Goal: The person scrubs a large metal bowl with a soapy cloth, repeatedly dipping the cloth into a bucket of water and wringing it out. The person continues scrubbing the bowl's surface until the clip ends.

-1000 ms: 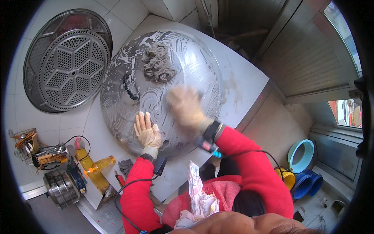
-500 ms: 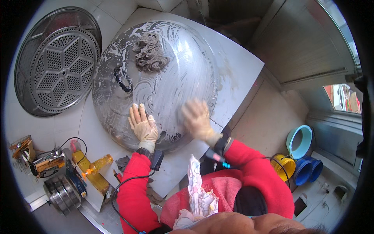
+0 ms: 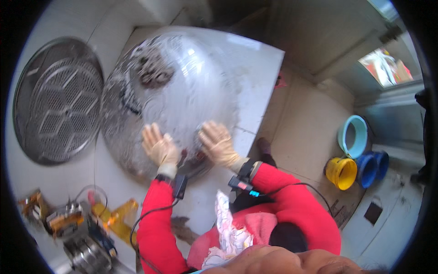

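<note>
A large domed metal lid (image 3: 196,96) lies on the white table, streaked with lather. On its far left part sits a crumpled grey rag (image 3: 156,71), with the lid's black handle (image 3: 130,101) just nearer. My left hand (image 3: 160,147), in a cream rubber glove, rests on the lid's near side, open with fingers stretched. My right hand (image 3: 218,144), gloved alike, lies on the lid to the right of it, fingers extended and palm down. Whether anything is under the right palm cannot be seen.
A perforated steamer tray (image 3: 66,109) in a round metal rim leans at the left. Yellow bottles (image 3: 121,219) and a metal pot (image 3: 86,255) stand at the lower left. The table's right edge (image 3: 264,109) drops to the floor, where a turquoise basin (image 3: 365,134) and yellow (image 3: 343,174) and blue buckets (image 3: 366,171) stand.
My right hand has moved left across the lid, closer to my left hand. My left hand stays on the lid's near side. The whole view has shifted and is blurred.
</note>
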Action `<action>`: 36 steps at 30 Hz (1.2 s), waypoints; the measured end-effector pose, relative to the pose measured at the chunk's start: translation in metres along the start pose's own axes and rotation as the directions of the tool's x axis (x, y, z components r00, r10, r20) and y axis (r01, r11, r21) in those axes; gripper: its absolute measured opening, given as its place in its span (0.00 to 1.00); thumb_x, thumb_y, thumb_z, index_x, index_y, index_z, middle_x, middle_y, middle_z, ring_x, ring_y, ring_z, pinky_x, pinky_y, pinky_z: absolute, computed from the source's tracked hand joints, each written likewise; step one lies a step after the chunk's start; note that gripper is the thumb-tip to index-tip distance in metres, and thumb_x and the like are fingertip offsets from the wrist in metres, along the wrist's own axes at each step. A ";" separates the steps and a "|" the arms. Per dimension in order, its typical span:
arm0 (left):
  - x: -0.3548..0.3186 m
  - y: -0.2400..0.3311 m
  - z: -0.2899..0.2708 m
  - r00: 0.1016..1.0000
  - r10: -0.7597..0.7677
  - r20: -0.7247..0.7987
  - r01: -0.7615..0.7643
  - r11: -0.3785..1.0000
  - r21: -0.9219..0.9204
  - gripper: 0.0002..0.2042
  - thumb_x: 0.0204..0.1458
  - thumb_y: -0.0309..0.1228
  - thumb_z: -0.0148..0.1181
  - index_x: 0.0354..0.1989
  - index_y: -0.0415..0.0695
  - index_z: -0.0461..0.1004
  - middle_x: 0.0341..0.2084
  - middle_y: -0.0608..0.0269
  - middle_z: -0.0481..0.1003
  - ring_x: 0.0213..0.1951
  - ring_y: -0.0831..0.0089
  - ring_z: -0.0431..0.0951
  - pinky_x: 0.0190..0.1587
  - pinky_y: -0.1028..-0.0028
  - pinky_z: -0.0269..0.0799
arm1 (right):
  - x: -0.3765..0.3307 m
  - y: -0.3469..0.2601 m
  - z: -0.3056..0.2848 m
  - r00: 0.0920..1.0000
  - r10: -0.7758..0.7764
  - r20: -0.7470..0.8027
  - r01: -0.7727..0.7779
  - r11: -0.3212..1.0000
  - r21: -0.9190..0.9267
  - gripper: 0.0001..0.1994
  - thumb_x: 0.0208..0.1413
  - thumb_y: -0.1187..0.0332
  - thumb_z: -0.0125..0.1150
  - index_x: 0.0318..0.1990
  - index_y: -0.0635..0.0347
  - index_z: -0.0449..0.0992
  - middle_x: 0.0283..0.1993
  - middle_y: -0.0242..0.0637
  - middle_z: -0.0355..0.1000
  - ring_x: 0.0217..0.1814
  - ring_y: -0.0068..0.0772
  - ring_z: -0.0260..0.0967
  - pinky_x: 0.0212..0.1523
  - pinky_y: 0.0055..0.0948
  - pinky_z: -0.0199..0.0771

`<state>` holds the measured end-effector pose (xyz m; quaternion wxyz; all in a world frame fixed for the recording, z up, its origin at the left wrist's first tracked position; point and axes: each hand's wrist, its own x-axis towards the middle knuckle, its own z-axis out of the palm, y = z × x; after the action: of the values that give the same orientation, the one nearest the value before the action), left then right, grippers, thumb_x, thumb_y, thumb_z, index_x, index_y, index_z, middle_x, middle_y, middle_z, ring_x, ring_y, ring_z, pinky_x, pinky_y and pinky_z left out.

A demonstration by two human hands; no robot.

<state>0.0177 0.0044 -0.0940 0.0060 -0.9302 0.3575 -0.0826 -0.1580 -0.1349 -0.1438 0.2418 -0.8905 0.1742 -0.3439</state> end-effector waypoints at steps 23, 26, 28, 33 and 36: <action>-0.001 0.003 0.000 0.998 0.022 -0.066 -0.025 0.999 -0.047 0.29 0.60 0.42 0.43 0.70 0.45 0.55 0.71 0.52 0.51 0.72 0.54 0.47 0.70 0.50 0.41 | -0.009 0.011 -0.002 0.957 0.284 -0.060 -0.285 0.958 -0.014 0.23 0.52 0.65 0.62 0.58 0.53 0.71 0.61 0.48 0.62 0.63 0.52 0.59 0.63 0.46 0.62; 0.000 0.001 0.003 0.997 0.030 -0.076 -0.033 0.999 -0.042 0.29 0.61 0.43 0.42 0.70 0.45 0.55 0.71 0.52 0.51 0.72 0.54 0.46 0.70 0.50 0.41 | -0.014 0.009 0.005 0.979 0.131 -0.155 -0.124 0.991 0.053 0.22 0.51 0.67 0.62 0.57 0.52 0.72 0.60 0.45 0.64 0.62 0.51 0.60 0.62 0.45 0.63; 0.000 0.001 0.004 0.997 0.028 -0.073 -0.031 0.999 -0.033 0.29 0.62 0.44 0.40 0.70 0.46 0.54 0.71 0.52 0.50 0.72 0.55 0.46 0.70 0.49 0.41 | -0.015 0.019 0.005 0.926 0.353 -0.133 -0.345 0.935 0.078 0.23 0.51 0.68 0.61 0.57 0.54 0.72 0.60 0.46 0.64 0.61 0.52 0.61 0.61 0.45 0.64; 0.001 0.001 0.003 0.995 0.046 -0.083 -0.052 0.997 -0.064 0.29 0.61 0.43 0.42 0.70 0.46 0.55 0.71 0.51 0.51 0.72 0.52 0.47 0.70 0.49 0.41 | -0.025 0.060 -0.011 0.876 0.465 -0.127 -0.475 0.877 -0.066 0.23 0.50 0.70 0.59 0.56 0.64 0.70 0.60 0.49 0.64 0.59 0.53 0.62 0.60 0.45 0.64; 0.001 0.001 0.003 0.998 0.032 -0.062 -0.036 0.997 -0.073 0.30 0.61 0.44 0.41 0.70 0.45 0.55 0.71 0.50 0.51 0.72 0.51 0.47 0.70 0.48 0.40 | -0.021 0.085 -0.022 0.922 0.375 0.095 -0.357 0.919 -0.168 0.24 0.46 0.71 0.59 0.55 0.62 0.71 0.60 0.47 0.65 0.59 0.52 0.64 0.57 0.44 0.68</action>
<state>0.0181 0.0032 -0.0965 -0.0382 -0.9206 0.3762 -0.0976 -0.2007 -0.2014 -0.1877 0.2456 -0.8773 0.3473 -0.2223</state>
